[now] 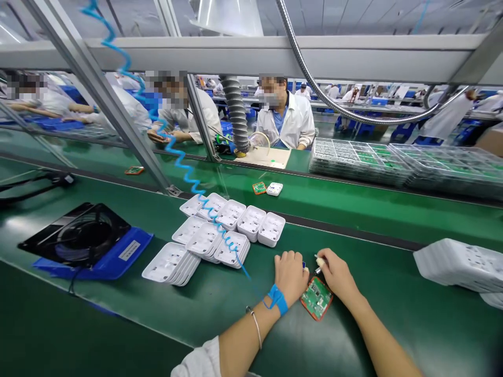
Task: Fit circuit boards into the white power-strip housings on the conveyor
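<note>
**Circuit board [316,298] lying between left hand [290,272] and right hand [336,275]**

From where I'm standing, the board is lying on the green worktop [393,285], its orange edging showing and one corner pointing back toward the person. The left hand is resting just beside its far left edge, palm down. Its fingers are bending downward, and I can't tell whether they are gripping anything, though a speck of blue is peeping out by the tips. Over at the far corner, the right hand's fingers are pinching narrowly on a small silver-tipped piece [318,270], too small for me to name.

A blue strap [278,300] is circling the left wrist, and a blue coiled cord [184,166] is trailing up past stacks of white plastic shells [271,229]. Another stack [456,264] is leaning at the right. Off to the left, a black fan [94,235] is sitting on a blue plastic base [142,242]. Across the way, a second board [259,187] is lying just beside a single white shell [274,189], and a person in a white coat [303,125] is facing this way.
</note>
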Demonstrator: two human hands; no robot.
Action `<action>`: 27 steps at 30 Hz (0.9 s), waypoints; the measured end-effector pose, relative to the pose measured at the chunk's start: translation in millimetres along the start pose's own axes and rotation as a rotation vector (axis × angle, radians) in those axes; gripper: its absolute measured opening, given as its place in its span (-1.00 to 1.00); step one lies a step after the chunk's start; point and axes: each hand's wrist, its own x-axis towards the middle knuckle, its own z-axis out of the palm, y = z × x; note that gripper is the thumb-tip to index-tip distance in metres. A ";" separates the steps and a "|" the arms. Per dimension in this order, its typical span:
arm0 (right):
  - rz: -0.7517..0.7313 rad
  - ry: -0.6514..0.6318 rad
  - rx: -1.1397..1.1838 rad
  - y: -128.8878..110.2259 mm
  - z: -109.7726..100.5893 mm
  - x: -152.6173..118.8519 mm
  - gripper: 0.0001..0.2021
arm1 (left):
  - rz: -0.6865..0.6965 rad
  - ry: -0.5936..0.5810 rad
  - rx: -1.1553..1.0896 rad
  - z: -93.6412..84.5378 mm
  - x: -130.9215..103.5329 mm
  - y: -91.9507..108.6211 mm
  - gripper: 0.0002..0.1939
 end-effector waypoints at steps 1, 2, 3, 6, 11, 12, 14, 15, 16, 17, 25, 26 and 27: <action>-0.001 0.000 0.029 1.7 0.2 -3.3 -0.87 | -0.007 0.002 -0.029 0.2 0.4 -2.1 -0.90; -0.002 0.009 0.052 2.8 0.4 -6.1 -0.85 | -0.015 0.004 -0.077 0.1 0.7 -4.9 -0.93; -0.006 0.024 0.070 3.3 0.5 -8.5 -0.84 | -0.023 0.000 -0.153 -0.2 1.0 -7.9 -0.95; -0.062 0.079 0.119 -1.4 -1.4 -13.5 -0.83 | -0.033 -0.099 -0.624 -1.4 2.1 -15.4 -0.97; -0.220 0.034 0.140 -22.2 -7.1 -18.8 -0.81 | -0.094 -0.301 -1.473 -1.9 2.8 -14.8 -0.80; -0.223 0.024 0.126 -26.0 -7.4 -19.6 -0.81 | -0.109 -0.308 -1.523 -1.6 2.5 -13.8 -0.79; -0.213 0.020 0.103 -31.6 -7.0 -20.8 -0.83 | -0.127 -0.319 -1.550 -0.6 1.9 -12.1 -0.79; -0.208 0.022 0.092 -33.5 -6.5 -21.1 -0.84 | -0.128 -0.326 -1.543 0.0 1.5 -11.7 -0.79; -0.207 0.023 0.081 -34.9 -6.1 -21.3 -0.85 | -0.125 -0.331 -1.528 0.7 1.2 -11.5 -0.79; -0.211 0.023 0.071 -35.7 -5.9 -21.4 -0.86 | -0.120 -0.335 -1.507 1.5 1.0 -11.5 -0.78; -0.227 0.029 -0.046 -29.7 -14.5 -20.4 -0.81 | -0.111 -0.295 -1.413 3.0 2.1 -13.5 -0.80; -0.222 0.021 -0.069 -28.5 -15.3 -20.3 -0.80 | -0.108 -0.303 -1.415 2.5 2.0 -13.6 -0.80; -0.219 0.015 -0.087 -27.7 -15.9 -20.1 -0.80 | -0.101 -0.309 -1.413 2.0 1.9 -13.5 -0.80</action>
